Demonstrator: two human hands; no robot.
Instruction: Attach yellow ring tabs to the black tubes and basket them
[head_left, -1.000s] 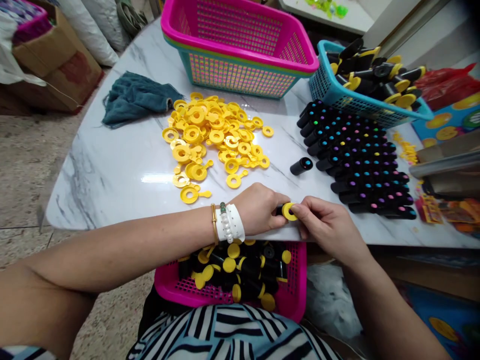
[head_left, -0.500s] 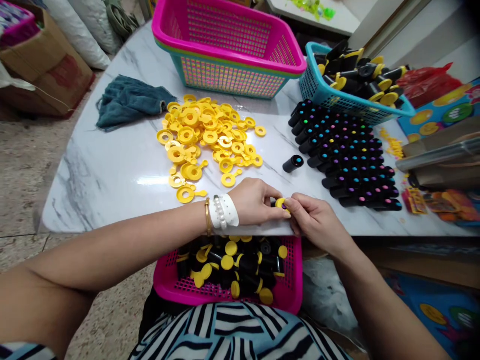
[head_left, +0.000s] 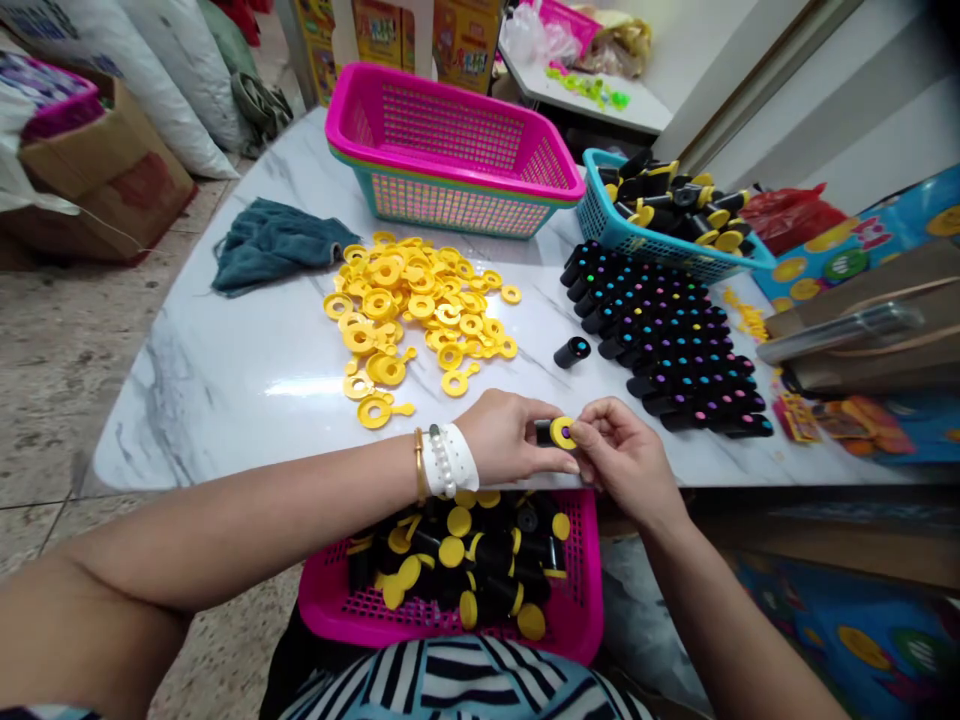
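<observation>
My left hand point(head_left: 496, 438) grips a black tube point(head_left: 544, 432); right hand point(head_left: 628, 458) pinches the yellow ring point(head_left: 556, 434) on its end. Ring-fitting, seemingly; needs steady alignment.

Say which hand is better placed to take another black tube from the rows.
Probably the right hand: it is nearer the rows of black tubes, with its thumb at the yellow ring. The left hand is farther away and grips the held tube.
</observation>
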